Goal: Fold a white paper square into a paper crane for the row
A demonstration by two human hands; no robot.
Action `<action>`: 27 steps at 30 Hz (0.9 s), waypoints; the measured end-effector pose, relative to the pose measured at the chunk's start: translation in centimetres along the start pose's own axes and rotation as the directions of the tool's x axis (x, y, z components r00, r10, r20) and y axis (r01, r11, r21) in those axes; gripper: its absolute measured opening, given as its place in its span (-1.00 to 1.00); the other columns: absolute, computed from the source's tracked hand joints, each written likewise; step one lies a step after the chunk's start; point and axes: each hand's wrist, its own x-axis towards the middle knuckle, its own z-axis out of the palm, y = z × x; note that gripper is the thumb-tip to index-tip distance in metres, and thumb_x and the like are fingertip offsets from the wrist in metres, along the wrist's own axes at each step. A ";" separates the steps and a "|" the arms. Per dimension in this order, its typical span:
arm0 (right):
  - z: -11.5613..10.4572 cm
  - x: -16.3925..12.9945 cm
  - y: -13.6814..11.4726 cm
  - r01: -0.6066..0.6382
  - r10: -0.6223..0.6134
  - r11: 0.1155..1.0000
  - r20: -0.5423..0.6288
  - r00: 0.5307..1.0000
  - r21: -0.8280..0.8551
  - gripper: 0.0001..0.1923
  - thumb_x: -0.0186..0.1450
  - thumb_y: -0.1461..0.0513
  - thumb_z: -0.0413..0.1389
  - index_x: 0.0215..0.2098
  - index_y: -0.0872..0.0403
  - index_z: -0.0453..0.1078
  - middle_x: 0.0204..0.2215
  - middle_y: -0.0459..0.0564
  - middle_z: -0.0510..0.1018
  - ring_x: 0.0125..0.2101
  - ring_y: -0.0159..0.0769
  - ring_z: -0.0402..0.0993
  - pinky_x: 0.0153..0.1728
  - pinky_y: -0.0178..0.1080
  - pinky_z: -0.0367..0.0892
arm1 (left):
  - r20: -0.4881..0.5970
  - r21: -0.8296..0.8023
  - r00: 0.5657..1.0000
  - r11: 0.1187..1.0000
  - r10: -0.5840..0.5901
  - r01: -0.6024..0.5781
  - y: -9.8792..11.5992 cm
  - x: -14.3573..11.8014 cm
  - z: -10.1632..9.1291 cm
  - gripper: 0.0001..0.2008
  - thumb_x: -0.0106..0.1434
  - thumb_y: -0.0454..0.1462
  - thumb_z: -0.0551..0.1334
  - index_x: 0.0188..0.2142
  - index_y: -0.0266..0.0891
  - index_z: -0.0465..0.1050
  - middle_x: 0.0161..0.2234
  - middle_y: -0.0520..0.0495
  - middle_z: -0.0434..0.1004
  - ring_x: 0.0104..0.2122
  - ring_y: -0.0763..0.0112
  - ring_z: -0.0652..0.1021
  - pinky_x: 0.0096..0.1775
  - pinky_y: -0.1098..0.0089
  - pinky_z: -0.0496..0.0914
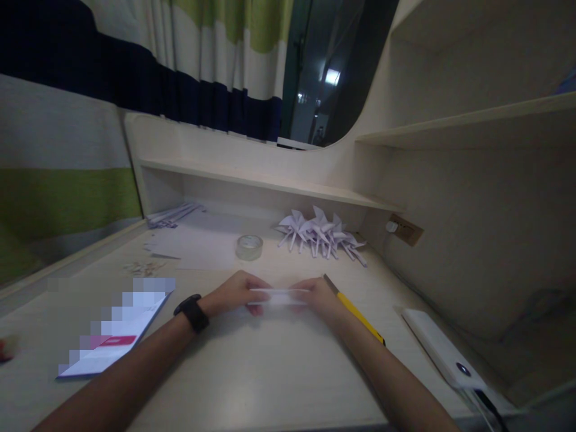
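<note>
Both my hands meet over the middle of the pale desk (252, 372), holding a narrow strip of white paper (279, 296) between them. My left hand (236, 292), with a black watch on its wrist, pinches the strip's left end. My right hand (317, 295) pinches its right end. A yellow utility knife (355, 312) lies on the desk just right of my right hand, partly hidden by it.
A roll of clear tape (249, 246) stands behind my hands. A pile of folded white paper pinwheels (321, 234) lies at the back. A booklet (117, 333) is at the left, a white power bank (443, 351) at the right, and paper strips (173, 215) at the back left.
</note>
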 end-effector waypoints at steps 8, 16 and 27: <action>-0.4 0.7 0.9 0.033 -0.034 0.995 0.005 0.999 0.097 -0.46 -0.06 -0.01 0.35 -0.25 0.24 0.55 -0.58 0.04 0.56 -0.64 -0.39 0.42 -0.57 -0.32 0.33 | -0.050 -0.079 0.997 0.995 -0.061 0.057 0.0 0.1 0.4 -0.57 0.19 0.00 0.22 -0.36 -0.38 0.56 -0.57 -0.14 0.57 -0.57 0.33 0.57 -0.49 0.41 0.46; -0.2 0.5 0.9 0.041 -0.041 0.984 -0.005 0.999 0.172 -0.49 -0.08 0.04 0.37 -0.27 0.24 0.56 -0.59 0.02 0.55 -0.64 -0.40 0.40 -0.55 -0.30 0.35 | -0.076 -0.235 0.995 0.971 -0.057 0.038 -0.3 0.1 0.3 -0.58 0.09 -0.08 0.35 -0.15 -0.32 0.57 -0.24 -0.19 0.61 -0.35 0.26 0.60 -0.27 0.27 0.51; 0.0 0.8 1.4 0.040 -0.031 0.980 -0.048 0.998 0.194 -0.55 -0.14 0.10 0.41 -0.35 0.21 0.58 -0.53 0.06 0.58 -0.58 -0.36 0.44 -0.47 -0.26 0.38 | -0.157 -0.349 0.979 0.934 -0.134 0.071 -0.9 0.3 0.7 -0.61 -0.03 -0.18 0.45 -0.23 -0.36 0.59 -0.30 -0.18 0.63 -0.35 0.26 0.61 -0.20 0.23 0.50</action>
